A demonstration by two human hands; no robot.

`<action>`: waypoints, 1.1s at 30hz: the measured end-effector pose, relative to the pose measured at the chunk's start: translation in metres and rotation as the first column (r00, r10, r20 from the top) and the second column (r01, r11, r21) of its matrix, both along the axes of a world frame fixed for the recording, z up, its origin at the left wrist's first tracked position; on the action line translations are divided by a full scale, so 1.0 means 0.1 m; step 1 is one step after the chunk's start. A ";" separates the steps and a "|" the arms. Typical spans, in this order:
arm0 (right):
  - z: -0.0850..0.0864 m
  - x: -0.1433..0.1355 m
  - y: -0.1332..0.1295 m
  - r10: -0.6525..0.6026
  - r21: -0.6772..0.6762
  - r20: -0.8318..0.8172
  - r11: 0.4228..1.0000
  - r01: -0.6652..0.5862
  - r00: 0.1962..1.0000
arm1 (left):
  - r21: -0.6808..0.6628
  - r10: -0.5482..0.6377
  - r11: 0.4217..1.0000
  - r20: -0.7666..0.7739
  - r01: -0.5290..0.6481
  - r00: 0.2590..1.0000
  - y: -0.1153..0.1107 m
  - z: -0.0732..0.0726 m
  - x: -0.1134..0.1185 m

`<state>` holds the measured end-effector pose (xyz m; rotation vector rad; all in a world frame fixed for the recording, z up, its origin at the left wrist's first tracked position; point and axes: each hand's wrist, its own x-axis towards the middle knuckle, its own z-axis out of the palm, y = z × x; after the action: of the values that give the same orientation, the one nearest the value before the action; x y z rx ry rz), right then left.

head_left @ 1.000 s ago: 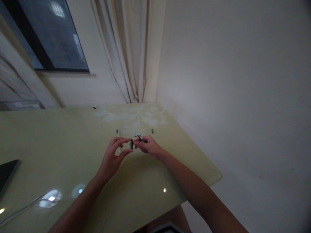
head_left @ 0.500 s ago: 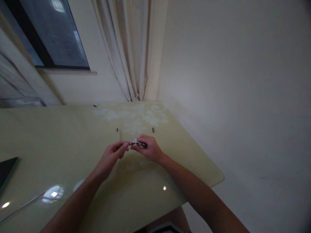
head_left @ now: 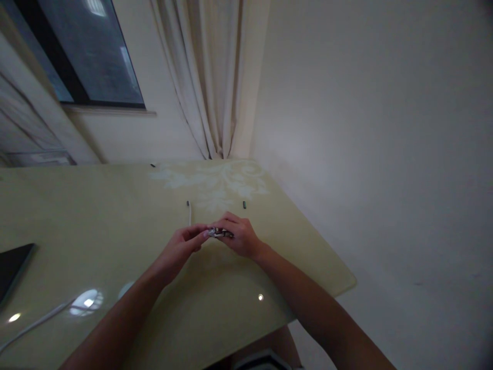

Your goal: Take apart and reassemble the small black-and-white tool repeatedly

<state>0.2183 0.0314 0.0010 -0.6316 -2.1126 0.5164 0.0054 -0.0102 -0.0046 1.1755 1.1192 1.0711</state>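
A small silver and dark metallic object (head_left: 221,233) is between my two hands above the pale green table (head_left: 269,267); its exact kind is too small to tell. My right hand (head_left: 239,235) wraps round its right part. At its left end, the fingertips of my left hand (head_left: 185,246) are pressed together, touching it. Behind my left hand, a white cable (head_left: 190,213) with a dark tip lies on the table. A small dark piece (head_left: 244,204) rests beyond my right hand.
Near the table's back edge lies another small dark piece (head_left: 153,165). A dark flat panel (head_left: 15,264) is at the far left, with a white cord (head_left: 38,321) below it. Curtains (head_left: 208,77) hang behind the table, and a wall stands on the right.
My left fingertips have moved slightly right, closer to my right hand, and now cover the left end of the metallic object. The object has turned a little in my grip.
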 end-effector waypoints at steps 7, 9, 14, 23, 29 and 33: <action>0.10 -0.05 -0.05 -0.065 -0.364 -0.291 0.930 -0.048 0.955 | -0.010 0.059 0.998 0.261 -0.058 0.964 -0.01 0.06 0.01; 0.11 -0.07 -0.05 -0.033 -0.425 -0.328 0.898 -0.116 0.944 | -0.009 0.054 0.999 0.287 -0.053 0.956 -0.02 0.07 0.01; 0.12 -0.10 -0.08 -0.002 -0.488 -0.357 0.853 -0.185 0.934 | -0.011 0.056 0.998 0.313 -0.055 0.948 -0.03 0.07 0.01; 0.11 -0.11 -0.11 -0.001 -0.454 -0.297 0.880 -0.141 0.955 | 0.036 0.034 0.998 0.347 -0.049 0.937 -0.03 0.09 0.03; 0.09 -0.11 -0.12 -0.002 -0.449 -0.292 0.883 -0.135 0.956 | 0.047 0.049 0.996 0.360 -0.071 0.932 -0.05 0.12 0.05; 0.09 -0.11 -0.13 0.005 -0.453 -0.308 0.878 -0.152 0.951 | 0.062 0.061 0.994 0.333 -0.087 0.941 -0.05 0.12 0.05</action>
<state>0.2077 0.0186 0.0104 -0.6864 -1.7315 1.1269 0.0105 -0.0149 0.0074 0.9714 0.8705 1.3241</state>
